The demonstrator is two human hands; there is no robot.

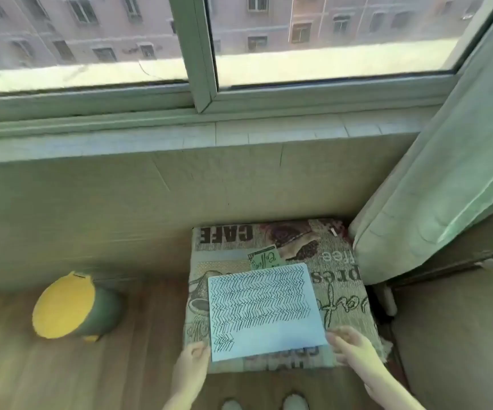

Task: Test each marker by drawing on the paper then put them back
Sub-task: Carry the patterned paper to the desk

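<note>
A white sheet of paper, covered in rows of black zigzag strokes, lies on a patterned cushion printed with "CAFE". My left hand pinches the paper's near left corner. At the near right corner rests my right hand, its fingers spread and blurred, touching or just beside the paper edge. I see no marker in either hand. A small whitish cap-like piece lies at the cushion's far right corner.
A green bin with a yellow lid lies on the wooden floor to the left. A wall and windowsill rise behind the cushion. A pale curtain hangs at the right. My feet stand below the cushion.
</note>
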